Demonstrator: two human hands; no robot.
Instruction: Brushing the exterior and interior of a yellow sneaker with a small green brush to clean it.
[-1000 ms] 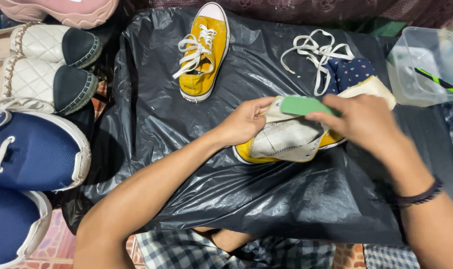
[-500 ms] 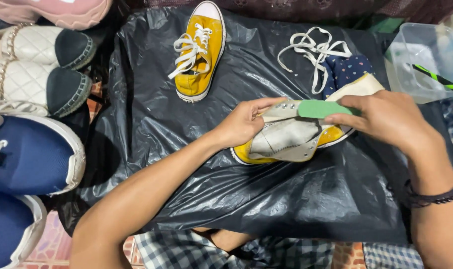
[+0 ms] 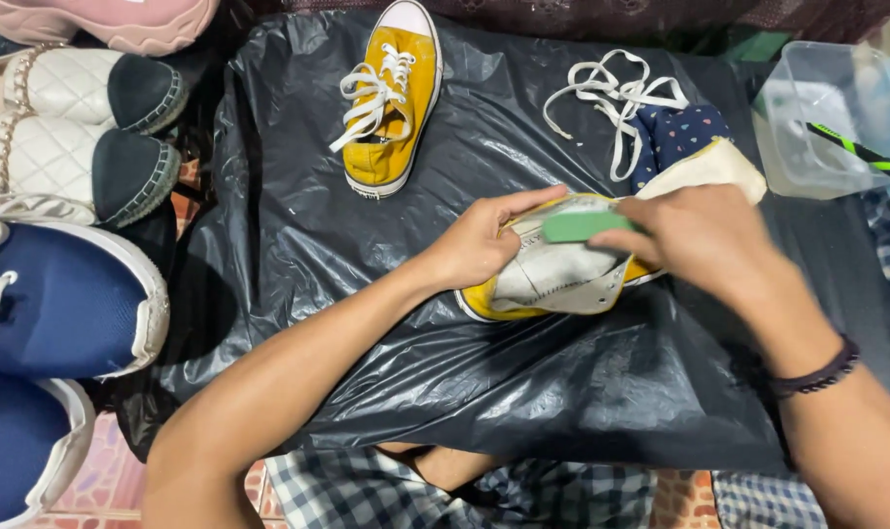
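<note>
Yellow sneaker (image 3: 553,284) lies sole-up near the middle of the black plastic sheet (image 3: 523,411), slightly right of centre. Left hand (image 3: 484,240) closed on its toe end, thumb along the top edge. Right hand (image 3: 699,240) pinches a green block (image 3: 580,226), pressed onto the whitish sole. Second yellow sneaker (image 3: 391,93) upright at the sheet's far edge. Loose white laces (image 3: 611,98) and a dotted navy cloth (image 3: 680,132) toward the far right corner. Clear tub (image 3: 817,127) off the right edge; blue, white and pink shoes (image 3: 63,294) off the left edge.

Yellow sneaker (image 3: 391,103), green brush (image 3: 577,226), black sheet (image 3: 523,392), perhaps dotted navy cloth (image 3: 685,132).
</note>
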